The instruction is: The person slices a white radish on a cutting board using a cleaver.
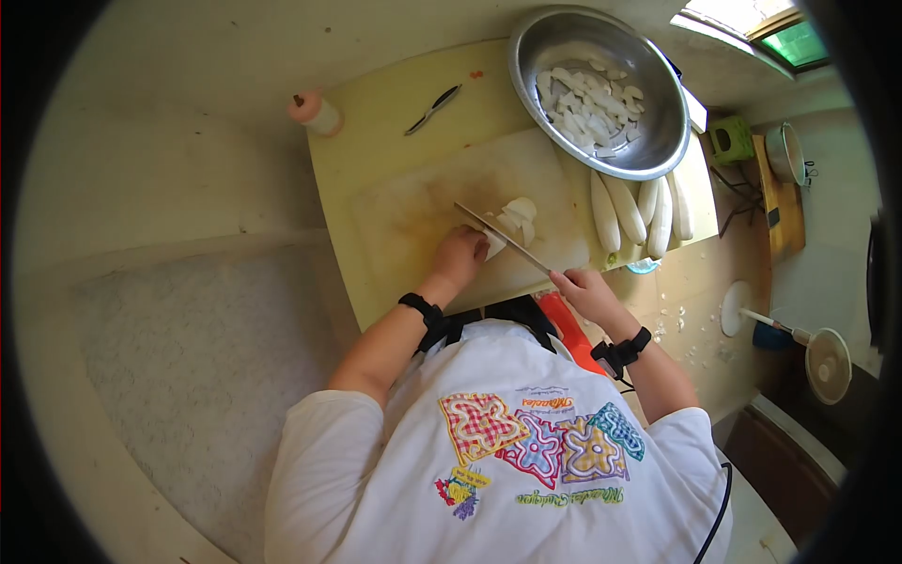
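Observation:
My right hand point(590, 293) is closed around the handle of a kitchen knife point(521, 251). The blade slants up and left across the cutting board point(404, 202). My left hand point(458, 256) has its fingers curled on a piece of white vegetable point(494, 244), close against the blade; the fingers partly hide the piece. Just beyond the knife, several white slices point(517, 216) lie in a small pile on the board.
A steel basin point(658, 141) with cut white pieces point(592, 108) stands at the far right. Several long white vegetables point(660, 218) lie beside it. A peeler-like tool point(433, 110) and a pink-capped bottle point(317, 113) sit along the back. A fan point(828, 365) is at right.

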A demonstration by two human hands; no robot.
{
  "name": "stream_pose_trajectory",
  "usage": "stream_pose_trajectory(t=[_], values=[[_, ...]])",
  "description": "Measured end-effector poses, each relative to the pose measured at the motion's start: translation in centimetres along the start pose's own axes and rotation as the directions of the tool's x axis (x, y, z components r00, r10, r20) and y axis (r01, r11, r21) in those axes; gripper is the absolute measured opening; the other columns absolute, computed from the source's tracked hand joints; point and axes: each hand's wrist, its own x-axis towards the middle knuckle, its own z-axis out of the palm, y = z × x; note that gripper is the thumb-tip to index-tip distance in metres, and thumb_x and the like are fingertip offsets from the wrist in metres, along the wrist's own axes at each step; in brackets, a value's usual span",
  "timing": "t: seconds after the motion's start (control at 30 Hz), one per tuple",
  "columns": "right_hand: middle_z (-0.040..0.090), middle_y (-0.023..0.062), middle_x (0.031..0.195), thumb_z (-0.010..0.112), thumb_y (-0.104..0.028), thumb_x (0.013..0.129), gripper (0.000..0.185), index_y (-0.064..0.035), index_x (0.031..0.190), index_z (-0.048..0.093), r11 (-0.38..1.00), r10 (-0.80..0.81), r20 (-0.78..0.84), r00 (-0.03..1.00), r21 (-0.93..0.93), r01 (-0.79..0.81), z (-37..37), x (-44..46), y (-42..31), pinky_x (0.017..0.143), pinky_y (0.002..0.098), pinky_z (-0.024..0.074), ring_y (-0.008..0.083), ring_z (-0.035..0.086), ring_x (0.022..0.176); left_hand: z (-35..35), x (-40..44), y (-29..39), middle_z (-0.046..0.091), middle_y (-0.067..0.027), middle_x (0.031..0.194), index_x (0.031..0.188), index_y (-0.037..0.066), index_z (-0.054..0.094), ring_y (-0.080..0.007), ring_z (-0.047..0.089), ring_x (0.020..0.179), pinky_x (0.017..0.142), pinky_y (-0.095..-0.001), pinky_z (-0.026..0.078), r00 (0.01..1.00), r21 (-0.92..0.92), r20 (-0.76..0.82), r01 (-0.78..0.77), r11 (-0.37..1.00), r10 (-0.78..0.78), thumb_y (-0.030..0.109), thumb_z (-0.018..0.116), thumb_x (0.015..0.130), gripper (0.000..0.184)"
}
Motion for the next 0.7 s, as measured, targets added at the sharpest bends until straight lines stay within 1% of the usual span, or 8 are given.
stream_pose_trajectory(t=[0.33,0.4,0.43,0.5,0.53,0.6,0.63,0.7], values=[[0.066,0.0204,0.075,0.055,-0.053,0.097,0.06,0.0045,0.091,0.069,0.997,0.056,0.018,0.998,-0.057,-0.055,-0.3,-0.3,-1.8,0.068,0.0393,0.0492,0.0308,0.063,0.071,-0.9,0.2,0.6,0.068,-0.0143,0.095,0.09,0.005,0.072,-0.0358,0.064,0.092,0.08,-0.0445,0.053,1.0,-0.008,0.012,-0.014,1.0,0.014,0.016,0.069,0.083,0.013],[0.065,0.0203,0.075,0.061,-0.047,0.095,0.051,0.0038,0.092,0.069,0.995,0.075,0.062,0.995,-0.066,-0.071,-0.6,-0.5,-2.9,0.068,0.0391,0.0493,0.0311,0.063,0.069,-0.9,0.4,0.6,0.068,-0.0131,0.096,0.09,0.006,0.073,-0.0347,0.064,0.093,0.081,-0.0448,0.054,1.0,-0.002,0.015,-0.011,1.0,0.011,0.018,0.068,0.083,0.014],[0.065,0.0203,0.075,0.061,-0.047,0.095,0.051,0.0038,0.092,0.069,0.995,0.076,0.059,0.995,-0.066,-0.072,-0.2,-0.2,-2.2,0.068,0.0391,0.0493,0.0311,0.063,0.069,-0.8,0.4,0.6,0.068,-0.0134,0.096,0.09,0.006,0.073,-0.035,0.064,0.092,0.08,-0.0451,0.054,1.0,0.012,0.021,-0.004,1.0,0.003,0.018,0.068,0.083,0.015],[0.065,0.0213,0.076,0.067,-0.036,0.091,0.04,0.0032,0.092,0.068,0.984,-0.141,-0.005,0.99,-0.108,0.14,1.2,0.6,-0.2,0.068,0.0402,0.05,0.0339,0.063,0.069,-0.8,0.5,0.5,0.068,-0.0137,0.095,0.09,0.006,0.073,-0.0353,0.065,0.091,0.08,-0.0454,0.054,1.0,0.025,0.028,0.0,1.0,-0.001,0.018,0.068,0.083,0.015],[0.065,0.0213,0.076,0.067,-0.036,0.091,0.04,0.0032,0.092,0.068,0.985,-0.139,-0.007,0.99,-0.107,0.138,1.5,0.8,0.3,0.068,0.0402,0.05,0.0339,0.063,0.069,-0.8,0.6,0.5,0.068,-0.0144,0.095,0.09,0.006,0.073,-0.0356,0.065,0.09,0.08,-0.0457,0.054,1.0,0.026,0.03,-0.007,1.0,0.006,0.018,0.069,0.082,0.015],[0.066,0.0236,0.078,0.067,-0.028,0.089,0.03,0.0025,0.093,0.068,0.982,-0.13,-0.003,0.992,-0.141,0.128,1.7,0.8,0.2,0.07,0.0431,0.0511,0.0388,0.064,0.072,-0.7,0.6,0.3,0.069,-0.0151,0.095,0.09,0.006,0.073,-0.0359,0.065,0.089,0.079,-0.046,0.054,0.999,0.028,0.032,-0.014,1.0,0.013,0.019,0.069,0.082,0.016],[0.066,0.0236,0.078,0.067,-0.028,0.089,0.03,0.0025,0.093,0.068,0.982,-0.129,-0.004,0.992,-0.14,0.127,1.6,0.5,-0.5,0.07,0.0431,0.0511,0.0388,0.064,0.072,-0.6,0.6,0.3,0.069,-0.0158,0.095,0.092,0.006,0.072,-0.0363,0.065,0.09,0.079,-0.0463,0.054,0.999,0.037,0.037,-0.016,0.999,0.014,0.019,0.069,0.083,0.017],[0.066,0.0253,0.08,0.065,-0.025,0.089,0.027,0.0019,0.093,0.069,0.974,0.0,-0.001,1.0,-0.226,0.0,1.2,-0.1,-2.2,0.071,0.0455,0.0517,0.0419,0.064,0.075,-0.5,0.6,0.1,0.069,-0.0166,0.096,0.095,0.006,0.072,-0.0367,0.065,0.09,0.079,-0.0466,0.054,0.999,0.046,0.044,-0.016,0.999,0.013,0.019,0.069,0.083,0.018]])
